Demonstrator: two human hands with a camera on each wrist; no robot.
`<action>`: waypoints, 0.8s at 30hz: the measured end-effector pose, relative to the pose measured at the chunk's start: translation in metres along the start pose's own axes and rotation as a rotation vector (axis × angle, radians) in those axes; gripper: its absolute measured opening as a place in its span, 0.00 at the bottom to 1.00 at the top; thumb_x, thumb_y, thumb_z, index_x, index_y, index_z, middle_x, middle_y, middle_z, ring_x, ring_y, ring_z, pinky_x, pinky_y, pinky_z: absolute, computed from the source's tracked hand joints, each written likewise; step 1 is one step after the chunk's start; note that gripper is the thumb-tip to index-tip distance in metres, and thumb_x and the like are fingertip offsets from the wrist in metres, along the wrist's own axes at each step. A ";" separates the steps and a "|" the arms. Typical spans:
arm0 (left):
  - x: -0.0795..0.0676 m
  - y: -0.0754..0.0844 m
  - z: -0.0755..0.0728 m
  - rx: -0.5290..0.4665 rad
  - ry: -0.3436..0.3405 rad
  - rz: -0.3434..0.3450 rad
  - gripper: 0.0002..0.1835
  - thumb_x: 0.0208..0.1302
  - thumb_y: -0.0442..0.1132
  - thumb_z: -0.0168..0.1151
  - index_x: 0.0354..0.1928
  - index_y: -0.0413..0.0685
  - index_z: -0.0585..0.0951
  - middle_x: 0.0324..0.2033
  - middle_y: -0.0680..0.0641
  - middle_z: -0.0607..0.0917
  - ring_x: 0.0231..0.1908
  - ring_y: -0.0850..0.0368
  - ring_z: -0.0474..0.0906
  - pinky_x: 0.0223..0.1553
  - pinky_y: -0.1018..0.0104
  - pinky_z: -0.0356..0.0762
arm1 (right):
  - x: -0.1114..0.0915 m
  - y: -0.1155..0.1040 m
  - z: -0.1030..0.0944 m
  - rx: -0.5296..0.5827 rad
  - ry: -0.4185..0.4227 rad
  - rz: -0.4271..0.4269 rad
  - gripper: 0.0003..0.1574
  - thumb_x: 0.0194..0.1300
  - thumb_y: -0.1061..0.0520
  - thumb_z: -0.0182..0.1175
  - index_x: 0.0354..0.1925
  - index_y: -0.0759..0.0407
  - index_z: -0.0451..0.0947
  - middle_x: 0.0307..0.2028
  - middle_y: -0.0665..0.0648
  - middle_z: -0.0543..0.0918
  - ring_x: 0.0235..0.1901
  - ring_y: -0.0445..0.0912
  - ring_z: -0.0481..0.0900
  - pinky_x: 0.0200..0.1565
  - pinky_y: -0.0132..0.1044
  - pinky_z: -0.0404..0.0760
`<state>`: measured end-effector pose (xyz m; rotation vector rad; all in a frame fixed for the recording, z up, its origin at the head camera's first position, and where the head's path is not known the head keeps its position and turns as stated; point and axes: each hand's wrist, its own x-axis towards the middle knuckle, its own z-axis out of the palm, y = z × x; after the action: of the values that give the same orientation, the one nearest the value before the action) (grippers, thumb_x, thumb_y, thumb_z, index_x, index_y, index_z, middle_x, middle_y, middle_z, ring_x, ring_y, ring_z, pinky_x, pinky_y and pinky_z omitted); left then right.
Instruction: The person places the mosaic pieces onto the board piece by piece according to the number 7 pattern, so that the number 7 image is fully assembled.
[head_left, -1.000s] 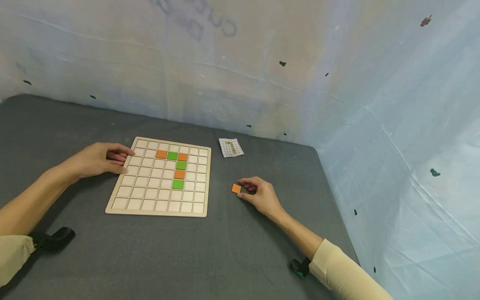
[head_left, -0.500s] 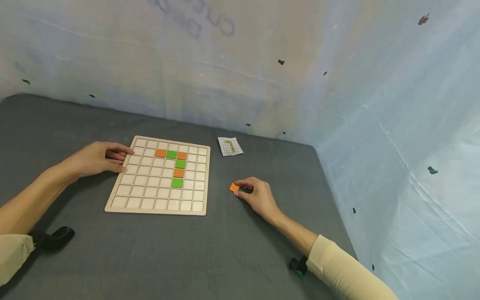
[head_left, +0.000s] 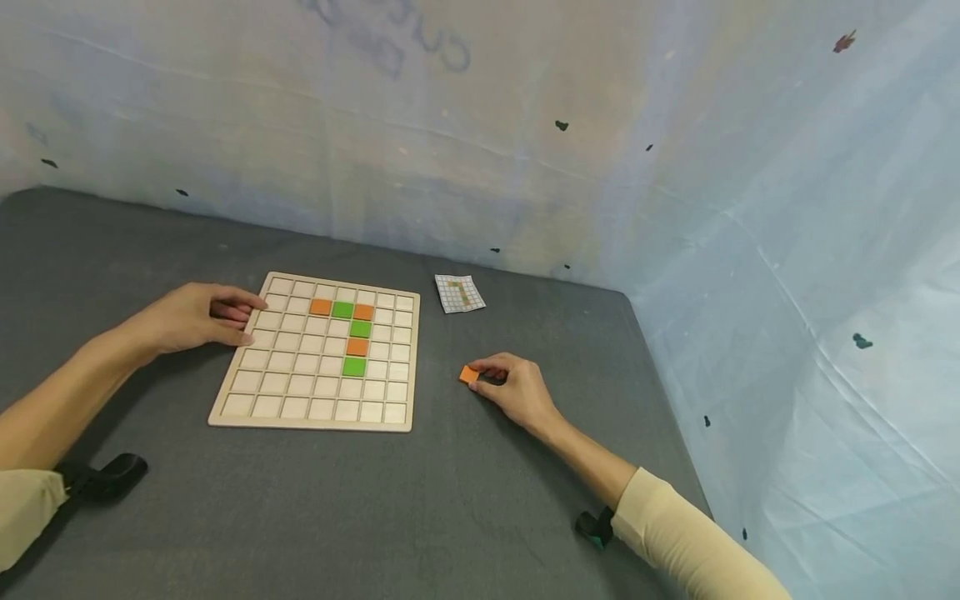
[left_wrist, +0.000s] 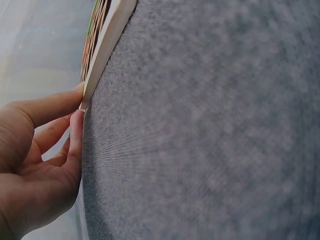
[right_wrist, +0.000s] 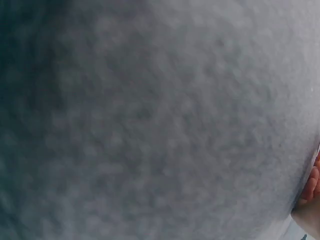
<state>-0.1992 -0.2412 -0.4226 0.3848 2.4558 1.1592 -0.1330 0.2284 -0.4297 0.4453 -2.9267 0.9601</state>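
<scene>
My left hand [head_left: 202,318] rests with thumb and fingertips on the left edge of a pale wooden grid board [head_left: 243,417]. Up close in the left wrist view, its fingertips meet the rim of the board [left_wrist: 107,47]. An orange square tile [head_left: 468,374] sits between the thumb and index finger of my right hand [head_left: 521,392], low over the table to the right of the board. Three orange and three green tiles lie in the grid: a short row near the top, such as the green tile [head_left: 342,310], then a column running down to another green tile [head_left: 354,367].
A small printed card [head_left: 460,294] with a coloured grid pattern lies behind the right hand. Grey cloth covers the table [head_left: 337,508]. A pale sheet [head_left: 450,167] rises behind and along the right side. Dark straps [head_left: 596,527] show at both forearms.
The right thumb and fingers have closed farther over the orange tile, and the hand has shifted slightly left. The left hand and the board keep their places.
</scene>
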 end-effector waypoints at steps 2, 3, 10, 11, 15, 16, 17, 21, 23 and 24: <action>0.000 0.000 0.000 -0.002 0.001 -0.005 0.34 0.63 0.41 0.71 0.68 0.36 0.70 0.57 0.34 0.75 0.51 0.54 0.75 0.42 0.69 0.80 | 0.002 -0.001 0.000 0.014 0.001 -0.005 0.14 0.59 0.55 0.74 0.45 0.49 0.88 0.41 0.46 0.86 0.39 0.37 0.81 0.41 0.33 0.80; 0.000 0.000 0.000 -0.003 0.002 -0.008 0.34 0.62 0.42 0.71 0.68 0.37 0.70 0.57 0.35 0.75 0.50 0.57 0.75 0.42 0.70 0.80 | 0.002 -0.001 0.000 0.022 0.002 -0.001 0.14 0.59 0.55 0.74 0.45 0.49 0.88 0.41 0.46 0.86 0.38 0.37 0.82 0.41 0.32 0.80; 0.000 -0.004 0.001 -0.012 0.005 0.006 0.35 0.62 0.43 0.71 0.67 0.36 0.70 0.57 0.34 0.75 0.53 0.48 0.75 0.42 0.69 0.80 | 0.004 -0.008 0.004 0.199 0.004 -0.001 0.16 0.59 0.60 0.73 0.47 0.53 0.86 0.41 0.49 0.86 0.37 0.39 0.84 0.40 0.32 0.83; 0.000 -0.003 0.002 -0.004 0.008 0.006 0.35 0.63 0.43 0.71 0.67 0.37 0.71 0.57 0.34 0.75 0.53 0.48 0.75 0.42 0.69 0.79 | 0.004 -0.009 0.004 0.238 -0.004 -0.004 0.16 0.59 0.61 0.72 0.48 0.54 0.86 0.42 0.50 0.86 0.38 0.40 0.85 0.40 0.32 0.83; 0.000 -0.004 0.004 0.015 0.014 0.014 0.34 0.63 0.43 0.71 0.67 0.36 0.71 0.57 0.35 0.75 0.52 0.49 0.76 0.42 0.70 0.78 | 0.006 -0.017 0.008 0.346 -0.033 -0.035 0.16 0.60 0.63 0.71 0.48 0.57 0.86 0.44 0.53 0.85 0.40 0.43 0.85 0.41 0.34 0.84; 0.000 -0.004 0.005 0.015 0.016 0.019 0.34 0.63 0.42 0.71 0.67 0.36 0.71 0.56 0.34 0.75 0.52 0.49 0.76 0.41 0.70 0.78 | 0.007 -0.019 0.009 0.362 -0.039 -0.046 0.16 0.60 0.63 0.70 0.48 0.58 0.85 0.45 0.53 0.84 0.40 0.44 0.85 0.42 0.35 0.84; 0.000 -0.004 0.005 0.016 0.019 0.019 0.34 0.63 0.42 0.70 0.67 0.36 0.71 0.56 0.34 0.75 0.52 0.49 0.76 0.41 0.70 0.78 | 0.008 -0.021 0.010 0.379 -0.045 -0.059 0.16 0.60 0.64 0.70 0.49 0.58 0.85 0.45 0.54 0.84 0.41 0.45 0.85 0.42 0.36 0.84; 0.000 -0.002 0.003 0.014 0.026 0.022 0.33 0.63 0.42 0.71 0.67 0.35 0.71 0.56 0.34 0.75 0.51 0.49 0.76 0.41 0.70 0.78 | 0.012 -0.031 0.013 0.422 -0.076 -0.103 0.17 0.60 0.66 0.70 0.50 0.63 0.84 0.45 0.59 0.84 0.41 0.51 0.85 0.43 0.42 0.85; 0.000 -0.002 0.003 0.018 0.030 0.026 0.34 0.63 0.42 0.71 0.67 0.36 0.71 0.56 0.33 0.75 0.52 0.47 0.76 0.42 0.69 0.79 | 0.013 -0.041 0.013 0.438 -0.094 -0.122 0.18 0.60 0.68 0.69 0.50 0.67 0.83 0.45 0.63 0.83 0.42 0.55 0.84 0.44 0.44 0.84; 0.000 -0.002 0.002 0.021 0.032 0.029 0.34 0.63 0.42 0.71 0.67 0.36 0.72 0.57 0.33 0.75 0.53 0.45 0.76 0.42 0.69 0.79 | 0.013 -0.046 0.012 0.447 -0.103 -0.130 0.18 0.60 0.69 0.69 0.50 0.69 0.83 0.45 0.65 0.83 0.42 0.57 0.84 0.44 0.45 0.84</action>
<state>-0.1981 -0.2408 -0.4250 0.4128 2.4991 1.1609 -0.1321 0.1822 -0.4113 0.7062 -2.7084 1.6169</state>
